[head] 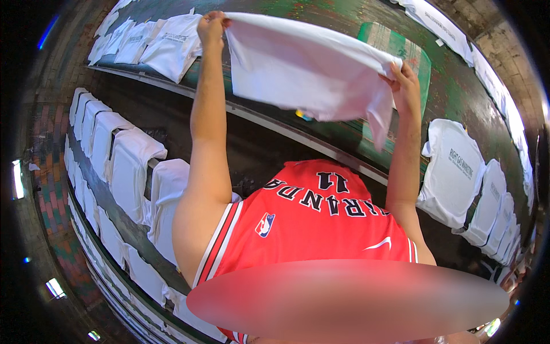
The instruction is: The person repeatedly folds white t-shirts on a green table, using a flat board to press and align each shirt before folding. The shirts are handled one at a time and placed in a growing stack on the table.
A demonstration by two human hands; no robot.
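A white fabric garment (309,69), probably a T-shirt, hangs stretched between my two hands over a long green table (300,133). My left hand (212,28) pinches its upper left corner. At the other end, my right hand (401,84) grips the upper right corner, and a loose flap droops below it. No print shows on the visible side. Partly behind the cloth lies a green board with pale stripes (412,56). A small yellow and blue item (303,115) peeks out beneath the lower hem.
White printed T-shirts lie along the table to the left (172,41) and to the right (455,172). More shirts line its far edge (494,86). Behind me on the left, another long table (101,167) carries rows of white shirts (133,167). A dark aisle separates the tables.
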